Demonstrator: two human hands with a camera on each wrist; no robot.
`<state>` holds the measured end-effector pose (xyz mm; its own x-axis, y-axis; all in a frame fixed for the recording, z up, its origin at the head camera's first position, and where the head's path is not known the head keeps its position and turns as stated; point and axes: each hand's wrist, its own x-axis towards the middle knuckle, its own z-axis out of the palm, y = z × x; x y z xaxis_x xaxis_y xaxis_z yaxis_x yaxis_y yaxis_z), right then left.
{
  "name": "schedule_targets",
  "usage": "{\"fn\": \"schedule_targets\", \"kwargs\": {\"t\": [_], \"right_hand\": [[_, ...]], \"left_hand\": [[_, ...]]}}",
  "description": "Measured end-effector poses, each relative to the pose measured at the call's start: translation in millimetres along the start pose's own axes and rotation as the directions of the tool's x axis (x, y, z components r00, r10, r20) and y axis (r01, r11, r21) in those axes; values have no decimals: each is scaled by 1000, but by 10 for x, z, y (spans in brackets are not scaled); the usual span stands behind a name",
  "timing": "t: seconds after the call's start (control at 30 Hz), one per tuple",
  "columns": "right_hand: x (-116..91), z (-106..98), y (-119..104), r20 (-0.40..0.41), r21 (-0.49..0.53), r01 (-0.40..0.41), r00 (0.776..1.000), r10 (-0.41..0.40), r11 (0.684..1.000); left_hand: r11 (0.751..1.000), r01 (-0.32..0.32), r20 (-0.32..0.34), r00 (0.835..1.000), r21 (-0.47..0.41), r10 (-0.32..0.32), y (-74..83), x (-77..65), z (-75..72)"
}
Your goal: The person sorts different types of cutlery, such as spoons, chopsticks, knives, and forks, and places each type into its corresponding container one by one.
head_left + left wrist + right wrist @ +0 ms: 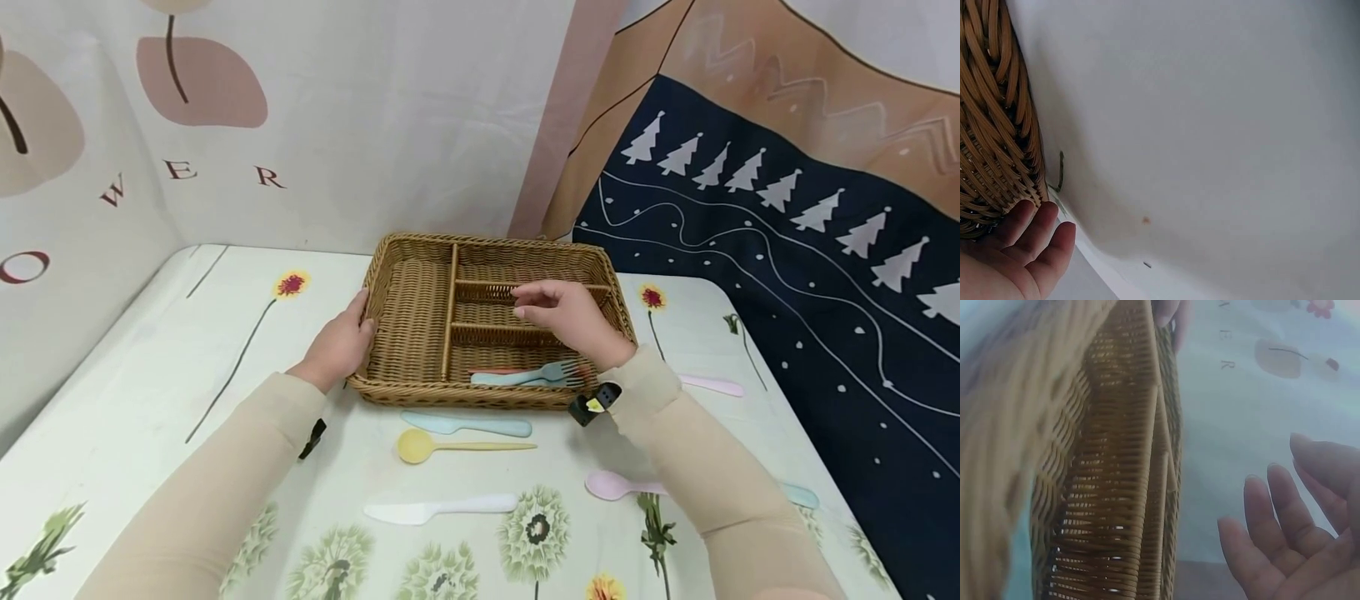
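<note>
A brown wicker basket (412, 317) with dividers stands at the back of the table. Against the outside of its left wall rests my left hand (341, 346); in the left wrist view, fingers (1041, 231) lie beside the weave, loosely extended. Above the right-hand compartments is my right hand (566, 317), holding nothing, with thumb and fingers apart. The right wrist view shows these fingers (1291, 519) loosely bent. In the front right compartment lie a light blue fork (517, 377) and other cutlery partly beneath it, including something orange-red.
Before the basket lie a blue knife (465, 424), a yellow spoon (416, 447) and a white knife (438, 507). To the right are a pink spoon (607, 485), a blue handle (801, 497) and a pink handle (712, 385), partly behind my right arm. Printed curtains hang behind the flowered tablecloth.
</note>
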<state>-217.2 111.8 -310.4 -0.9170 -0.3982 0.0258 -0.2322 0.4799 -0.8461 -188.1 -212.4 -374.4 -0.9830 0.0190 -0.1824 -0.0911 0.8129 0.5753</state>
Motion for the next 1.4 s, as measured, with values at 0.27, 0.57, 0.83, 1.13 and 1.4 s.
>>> {"fn": "schedule_targets", "kwargs": {"t": [0.27,0.57,0.83,1.13,1.4], "right_hand": [[-172,63,53,-11,13,1,1000,-1,1000],[-394,153,15,36,69,-14,999,11,998],[-578,250,11,53,32,-5,999,3,999],[-742,399,15,79,19,-7,997,6,1000],[-836,527,100,159,89,-29,987,15,996]], "left_hand": [[1000,-8,0,1000,11,8,-10,8,3],[1000,-12,-3,1000,11,12,7,-1,-13],[1000,-14,-3,1000,22,15,4,12,-12],[1000,-12,-2,1000,21,12,0,30,-7],[1000,-7,1,1000,19,7,-11,27,-1]]}}
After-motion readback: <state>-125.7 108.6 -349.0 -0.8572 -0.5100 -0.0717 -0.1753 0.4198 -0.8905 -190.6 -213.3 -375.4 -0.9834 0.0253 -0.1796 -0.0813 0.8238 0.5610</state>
